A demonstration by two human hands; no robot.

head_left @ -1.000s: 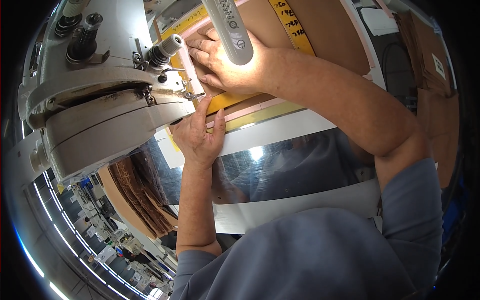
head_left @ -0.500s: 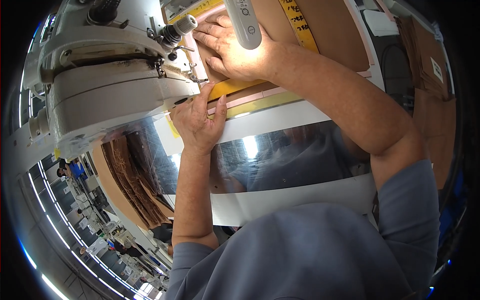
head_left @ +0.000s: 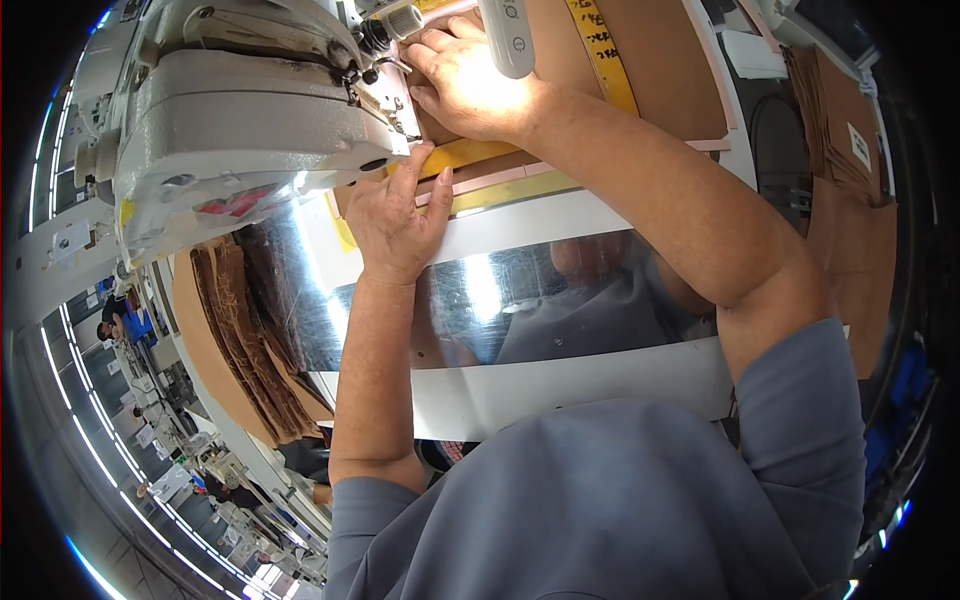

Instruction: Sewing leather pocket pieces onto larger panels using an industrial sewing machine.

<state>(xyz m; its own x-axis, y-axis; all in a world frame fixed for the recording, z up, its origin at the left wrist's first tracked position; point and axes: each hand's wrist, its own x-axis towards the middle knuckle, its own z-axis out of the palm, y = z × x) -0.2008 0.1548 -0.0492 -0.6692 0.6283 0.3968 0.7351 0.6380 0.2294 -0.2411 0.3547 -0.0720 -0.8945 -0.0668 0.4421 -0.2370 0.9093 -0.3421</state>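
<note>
My right hand (head_left: 470, 92) lies flat on a brown panel (head_left: 555, 60), its fingers spread toward the head of a white sewing machine (head_left: 240, 120). A bright spot lights the back of this hand. My left hand (head_left: 395, 222) rests at the panel's near left corner, index finger stretched out close to the machine's needle area (head_left: 415, 138) and thumb apart. Beneath its fingertips runs a yellow strip (head_left: 470, 155) along the panel's near edge. Pink strips (head_left: 510, 178) border the panel. Part of the panel is hidden under my right hand and the lamp.
A grey lamp (head_left: 508, 40) hangs above my right hand. Nearer me lies a shiny metal plate (head_left: 480, 310) set in the white table (head_left: 560, 395). Brown pieces are stacked at left (head_left: 235, 340) and right (head_left: 830, 120). Other people and machines appear far left.
The view has shifted slightly, showing more of the machine's underside. Both hands stay flat in nearly the same places on the panel and its edging.
</note>
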